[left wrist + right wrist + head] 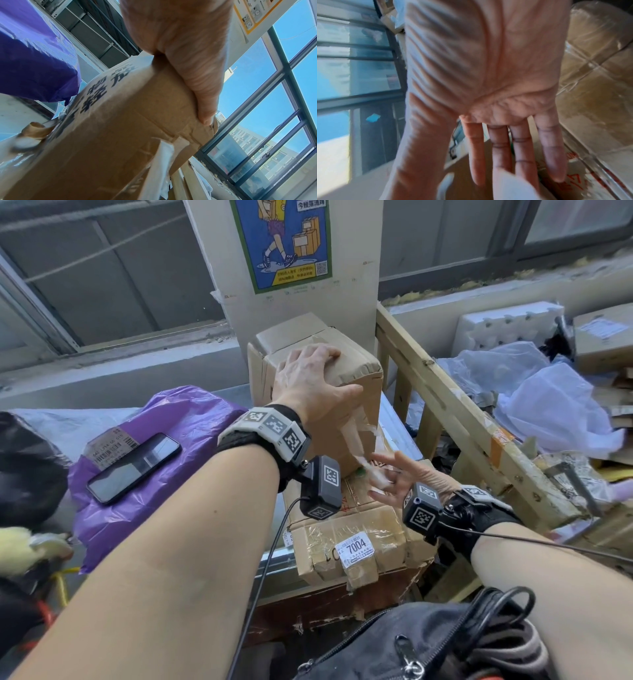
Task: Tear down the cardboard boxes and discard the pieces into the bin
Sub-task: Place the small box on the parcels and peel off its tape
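A brown cardboard box [359, 368] stands upright on a flatter taped box [342, 529] labelled 7004. My left hand [308, 378] grips the upright box's top, fingers curled over the far edge and thumb pressed on the front face. The left wrist view shows that thumb [197, 81] on the printed cardboard box [120, 128]. A strip of clear tape [352, 440] hangs off the box's front down to my right hand [394, 477], which is spread wide with straight fingers. In the right wrist view, blurred tape [510, 186] lies against the fingertips of my right hand [505, 148].
A purple plastic bag [171, 422] with a phone [137, 467] on it lies to the left. A wooden slatted frame [445, 412] stands on the right, with plastic bags [548, 398], foam [507, 326] and cardboard behind it. A pillar with a poster [284, 244] rises behind the box. A black bag [428, 645] sits below.
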`<state>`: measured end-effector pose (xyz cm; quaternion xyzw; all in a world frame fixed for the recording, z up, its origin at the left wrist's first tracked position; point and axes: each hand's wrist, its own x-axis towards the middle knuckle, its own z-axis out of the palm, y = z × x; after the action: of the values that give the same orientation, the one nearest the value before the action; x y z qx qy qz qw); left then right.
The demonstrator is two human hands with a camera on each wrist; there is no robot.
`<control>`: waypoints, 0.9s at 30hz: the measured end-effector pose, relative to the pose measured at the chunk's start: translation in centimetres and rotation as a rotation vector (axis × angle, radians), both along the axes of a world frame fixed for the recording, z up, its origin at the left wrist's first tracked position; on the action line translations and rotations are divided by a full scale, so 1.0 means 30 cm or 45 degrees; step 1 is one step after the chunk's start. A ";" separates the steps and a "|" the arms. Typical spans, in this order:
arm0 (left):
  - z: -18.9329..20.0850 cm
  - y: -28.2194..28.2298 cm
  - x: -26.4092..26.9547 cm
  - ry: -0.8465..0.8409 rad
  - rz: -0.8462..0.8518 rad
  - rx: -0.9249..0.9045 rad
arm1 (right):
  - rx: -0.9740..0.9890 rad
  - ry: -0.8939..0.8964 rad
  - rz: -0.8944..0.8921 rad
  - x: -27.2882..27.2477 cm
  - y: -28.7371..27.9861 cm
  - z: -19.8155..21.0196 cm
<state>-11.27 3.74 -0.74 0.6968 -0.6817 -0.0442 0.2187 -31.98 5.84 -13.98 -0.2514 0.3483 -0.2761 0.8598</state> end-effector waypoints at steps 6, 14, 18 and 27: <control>-0.003 0.002 -0.018 -0.071 0.017 -0.006 | -0.024 0.200 -0.258 -0.030 0.000 0.023; -0.009 0.004 -0.006 -0.038 0.020 -0.014 | -0.650 0.466 -0.536 0.096 -0.056 0.182; -0.006 0.010 -0.008 -0.031 0.033 -0.021 | -0.798 0.548 -0.556 0.154 -0.068 0.205; -0.009 0.013 -0.009 -0.025 0.035 -0.032 | -0.696 0.724 -0.475 0.184 -0.100 0.210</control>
<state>-11.53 4.14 -1.01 0.7037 -0.6747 -0.0257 0.2212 -26.47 2.83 -7.67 -0.4687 0.5248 -0.4285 0.5668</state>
